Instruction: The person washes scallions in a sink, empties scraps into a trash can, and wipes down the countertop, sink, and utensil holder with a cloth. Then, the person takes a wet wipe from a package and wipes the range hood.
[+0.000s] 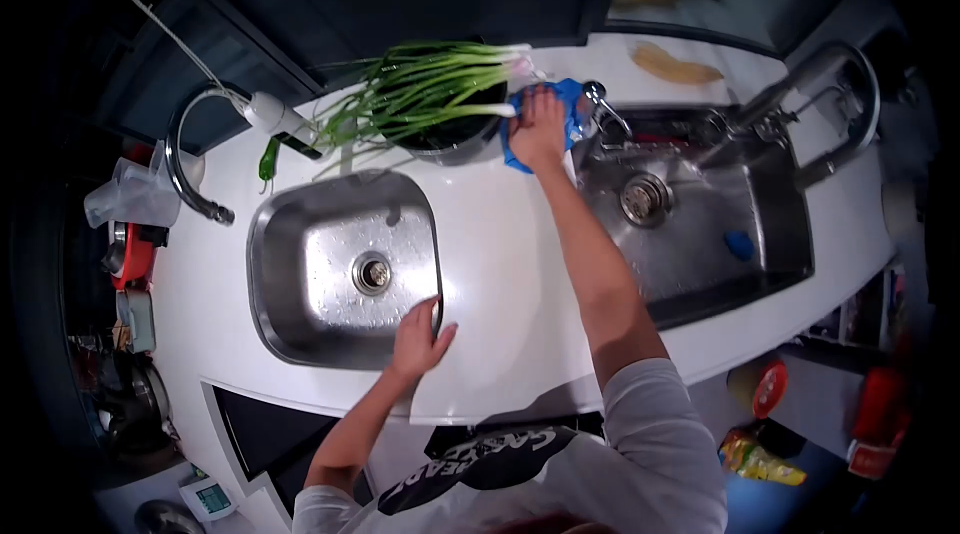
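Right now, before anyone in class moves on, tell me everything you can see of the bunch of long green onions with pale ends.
The bunch of long green onions with pale ends lies loosely across a round, dark, shiny pot. Its slender leaves look glossy and intact, fanning out past the pot's left side. The ends at right are white, one tinged pink, and point towards a crumpled blue cloth; whether they touch it is unclear. No hand holds the bunch.

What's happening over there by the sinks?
Someone has their right hand on a blue cloth on the counter between two sinks. Their left hand is by the edge of the left sink. Long green onions lie across a bowl behind it.
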The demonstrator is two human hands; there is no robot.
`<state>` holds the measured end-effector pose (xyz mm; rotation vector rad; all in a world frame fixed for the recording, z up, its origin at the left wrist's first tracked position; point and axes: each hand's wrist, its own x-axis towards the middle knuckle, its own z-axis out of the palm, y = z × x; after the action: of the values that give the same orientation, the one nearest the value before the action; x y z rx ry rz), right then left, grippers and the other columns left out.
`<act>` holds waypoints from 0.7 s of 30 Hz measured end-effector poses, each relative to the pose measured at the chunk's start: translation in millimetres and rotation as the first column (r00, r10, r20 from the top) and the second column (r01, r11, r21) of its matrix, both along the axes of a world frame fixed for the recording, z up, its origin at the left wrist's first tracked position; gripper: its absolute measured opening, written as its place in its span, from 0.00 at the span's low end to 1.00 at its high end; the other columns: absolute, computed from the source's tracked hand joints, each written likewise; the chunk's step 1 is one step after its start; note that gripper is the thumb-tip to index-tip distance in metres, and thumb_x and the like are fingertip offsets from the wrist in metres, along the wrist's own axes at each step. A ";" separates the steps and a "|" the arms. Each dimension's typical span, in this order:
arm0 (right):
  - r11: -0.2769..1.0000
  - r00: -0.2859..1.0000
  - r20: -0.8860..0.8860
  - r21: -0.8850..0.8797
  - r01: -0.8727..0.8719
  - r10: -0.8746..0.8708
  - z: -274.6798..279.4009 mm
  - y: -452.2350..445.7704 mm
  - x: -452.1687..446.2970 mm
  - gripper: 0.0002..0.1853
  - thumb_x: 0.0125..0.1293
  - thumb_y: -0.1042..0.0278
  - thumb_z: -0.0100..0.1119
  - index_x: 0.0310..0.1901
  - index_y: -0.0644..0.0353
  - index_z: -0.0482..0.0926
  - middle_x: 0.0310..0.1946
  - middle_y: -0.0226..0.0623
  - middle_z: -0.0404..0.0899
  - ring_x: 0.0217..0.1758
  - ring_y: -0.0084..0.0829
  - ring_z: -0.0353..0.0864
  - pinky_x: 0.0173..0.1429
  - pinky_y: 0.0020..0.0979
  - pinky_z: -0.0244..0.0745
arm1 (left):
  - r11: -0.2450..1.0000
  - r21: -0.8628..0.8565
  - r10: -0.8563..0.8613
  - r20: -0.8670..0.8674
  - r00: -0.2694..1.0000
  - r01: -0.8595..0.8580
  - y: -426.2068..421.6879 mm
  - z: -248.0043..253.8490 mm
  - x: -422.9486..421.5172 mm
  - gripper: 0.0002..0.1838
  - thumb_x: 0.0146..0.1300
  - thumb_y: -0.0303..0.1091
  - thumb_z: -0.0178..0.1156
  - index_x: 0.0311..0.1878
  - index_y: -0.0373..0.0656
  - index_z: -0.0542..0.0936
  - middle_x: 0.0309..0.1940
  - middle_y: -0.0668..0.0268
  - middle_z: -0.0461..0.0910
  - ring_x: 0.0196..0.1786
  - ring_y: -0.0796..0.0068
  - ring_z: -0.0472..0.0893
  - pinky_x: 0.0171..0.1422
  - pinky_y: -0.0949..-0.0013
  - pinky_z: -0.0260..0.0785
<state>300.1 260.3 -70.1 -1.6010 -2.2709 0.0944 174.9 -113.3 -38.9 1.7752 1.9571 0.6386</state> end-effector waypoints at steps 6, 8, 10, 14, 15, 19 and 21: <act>0.987 0.986 -0.058 -0.020 -0.161 0.159 4.4 -137.1 52.3 0.32 0.65 0.52 0.45 0.67 0.61 0.60 0.71 0.43 0.54 0.75 0.41 0.48 0.76 0.44 0.39 | 0.995 0.095 0.005 0.057 0.998 -0.011 -6.8 -1.6 5.5 0.27 0.60 0.39 0.59 0.57 0.30 0.68 0.48 0.43 0.74 0.52 0.45 0.74 0.58 0.55 0.66; 0.987 0.987 -0.028 -0.033 -0.157 0.156 6.7 -190.4 70.1 0.32 0.65 0.52 0.46 0.67 0.61 0.61 0.71 0.43 0.54 0.75 0.41 0.49 0.75 0.44 0.40 | 0.993 0.110 0.029 0.025 0.999 -0.031 -9.1 -5.9 7.2 0.26 0.61 0.38 0.58 0.57 0.31 0.68 0.49 0.44 0.74 0.52 0.44 0.74 0.58 0.55 0.66; 0.988 0.989 -0.025 -0.048 -0.150 0.149 11.4 -240.2 84.4 0.31 0.66 0.52 0.46 0.67 0.60 0.61 0.71 0.43 0.54 0.75 0.41 0.49 0.75 0.45 0.41 | 0.990 0.136 0.024 0.057 0.998 -0.032 -10.6 -8.4 7.7 0.25 0.62 0.38 0.56 0.57 0.31 0.68 0.50 0.43 0.73 0.53 0.44 0.73 0.59 0.55 0.65; 0.970 0.974 -0.016 -0.093 -0.226 0.225 21.7 -325.5 113.7 0.30 0.67 0.52 0.46 0.67 0.56 0.61 0.70 0.42 0.55 0.75 0.41 0.48 0.74 0.47 0.42 | 0.994 0.101 0.029 0.060 0.998 -0.035 -12.5 -10.4 6.0 0.24 0.67 0.39 0.50 0.60 0.31 0.65 0.54 0.43 0.69 0.58 0.46 0.70 0.63 0.57 0.62; 0.958 0.963 -0.051 -0.105 -0.267 0.263 25.5 -342.3 125.8 0.29 0.67 0.52 0.47 0.67 0.54 0.62 0.71 0.40 0.55 0.75 0.40 0.48 0.74 0.47 0.42 | 0.993 0.110 0.026 0.058 0.998 -0.033 -12.4 -11.2 6.5 0.24 0.68 0.39 0.50 0.60 0.31 0.65 0.55 0.43 0.69 0.58 0.46 0.70 0.64 0.57 0.61; 0.910 0.922 -0.086 -0.151 -0.386 0.377 31.3 -369.7 184.1 0.29 0.65 0.52 0.50 0.67 0.49 0.62 0.71 0.36 0.55 0.74 0.38 0.50 0.75 0.46 0.42 | 0.993 0.113 0.017 0.056 0.998 -0.023 -15.1 -13.5 6.6 0.23 0.68 0.38 0.48 0.60 0.31 0.65 0.55 0.43 0.69 0.59 0.46 0.70 0.64 0.57 0.61; 0.923 0.937 -0.081 -0.165 -0.348 0.339 32.9 -369.8 221.3 0.29 0.66 0.52 0.50 0.68 0.49 0.62 0.71 0.35 0.55 0.75 0.37 0.50 0.75 0.46 0.42 | 0.991 0.134 0.023 0.028 0.999 -0.027 -17.7 -18.8 4.0 0.24 0.68 0.37 0.46 0.61 0.31 0.64 0.57 0.43 0.68 0.59 0.47 0.70 0.65 0.56 0.60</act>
<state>521.4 -109.4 -37.3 -1.2403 -2.5404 0.4333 178.9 -131.0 -57.7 1.8134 1.9631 0.8161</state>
